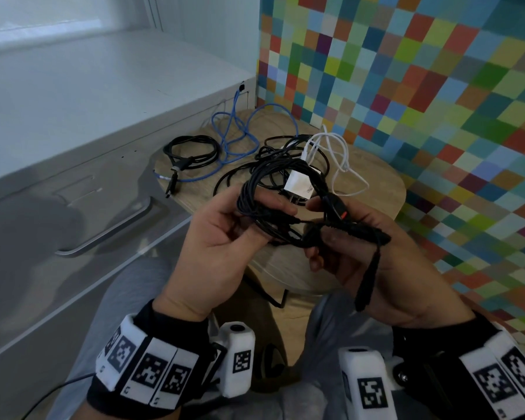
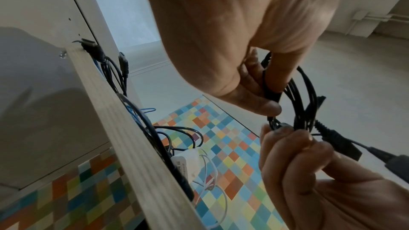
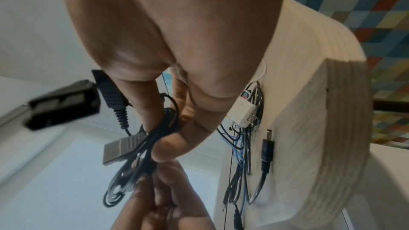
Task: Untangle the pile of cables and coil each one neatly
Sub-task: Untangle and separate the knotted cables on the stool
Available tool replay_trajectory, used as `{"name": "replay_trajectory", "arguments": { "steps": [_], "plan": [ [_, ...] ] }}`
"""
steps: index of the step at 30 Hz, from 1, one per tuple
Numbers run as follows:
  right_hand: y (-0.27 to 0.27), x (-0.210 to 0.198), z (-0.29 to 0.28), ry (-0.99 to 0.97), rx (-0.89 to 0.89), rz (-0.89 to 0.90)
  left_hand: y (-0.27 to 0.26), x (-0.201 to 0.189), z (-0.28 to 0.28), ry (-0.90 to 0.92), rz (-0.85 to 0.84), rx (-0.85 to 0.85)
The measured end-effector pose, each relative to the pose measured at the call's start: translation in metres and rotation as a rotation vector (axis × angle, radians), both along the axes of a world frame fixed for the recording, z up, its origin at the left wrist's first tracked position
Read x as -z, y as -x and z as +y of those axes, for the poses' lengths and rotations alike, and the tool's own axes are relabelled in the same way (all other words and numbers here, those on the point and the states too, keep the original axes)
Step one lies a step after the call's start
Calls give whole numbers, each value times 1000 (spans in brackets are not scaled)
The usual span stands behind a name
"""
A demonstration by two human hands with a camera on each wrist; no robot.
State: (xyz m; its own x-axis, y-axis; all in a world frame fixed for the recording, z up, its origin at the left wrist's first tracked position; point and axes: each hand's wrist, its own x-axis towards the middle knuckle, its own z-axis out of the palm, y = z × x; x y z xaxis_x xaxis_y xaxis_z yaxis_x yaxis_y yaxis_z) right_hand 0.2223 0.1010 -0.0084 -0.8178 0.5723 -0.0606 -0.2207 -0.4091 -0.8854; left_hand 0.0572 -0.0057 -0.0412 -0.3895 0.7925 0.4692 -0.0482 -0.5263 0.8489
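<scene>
A black cable wound into a coil (image 1: 256, 189) is held up in front of the wooden stool (image 1: 379, 183). My left hand (image 1: 273, 222) pinches the coil's left side between thumb and fingers (image 2: 273, 80). My right hand (image 1: 319, 231) grips the bundled strands on the right (image 3: 150, 143), where a black velcro strap (image 1: 367, 277) hangs over the palm and a plug with an orange dot (image 1: 337, 209) sticks up. On the stool lie a coiled black cable (image 1: 191, 153), a loose blue cable (image 1: 234, 131), a white charger (image 1: 300, 186) with a white cable (image 1: 338, 153), and a tangled black cable (image 1: 273, 165).
A white cabinet with a metal drawer handle (image 1: 109, 234) stands to the left of the stool. A wall of coloured squares (image 1: 422, 101) rises behind and to the right. A black barrel plug (image 3: 266, 148) lies near the stool's front edge. My knees are under the hands.
</scene>
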Motion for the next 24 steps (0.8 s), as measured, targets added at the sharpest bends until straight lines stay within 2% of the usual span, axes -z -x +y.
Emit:
{"name": "replay_trajectory", "arguments": {
  "steps": [5, 11, 14, 18, 21, 24],
  "plan": [
    [-1, 0, 4, -2, 109, 51, 5, 2, -1, 69, 184, -166],
    [1, 1, 7, -69, 205, 68, 7, 3, 0, 95, -34, -98],
    [2, 2, 7, -93, 227, 55, 6, 2, 0, 142, -66, -117],
    [4, 4, 3, -133, 241, 25, 7, 0, -3, 148, -133, 5],
    [7, 8, 1, -197, 287, -2, 6, 0, -4, 111, -67, 64],
    [8, 8, -1, -230, 295, -16, 1, -4, -5, 145, 76, 38]
  ]
}}
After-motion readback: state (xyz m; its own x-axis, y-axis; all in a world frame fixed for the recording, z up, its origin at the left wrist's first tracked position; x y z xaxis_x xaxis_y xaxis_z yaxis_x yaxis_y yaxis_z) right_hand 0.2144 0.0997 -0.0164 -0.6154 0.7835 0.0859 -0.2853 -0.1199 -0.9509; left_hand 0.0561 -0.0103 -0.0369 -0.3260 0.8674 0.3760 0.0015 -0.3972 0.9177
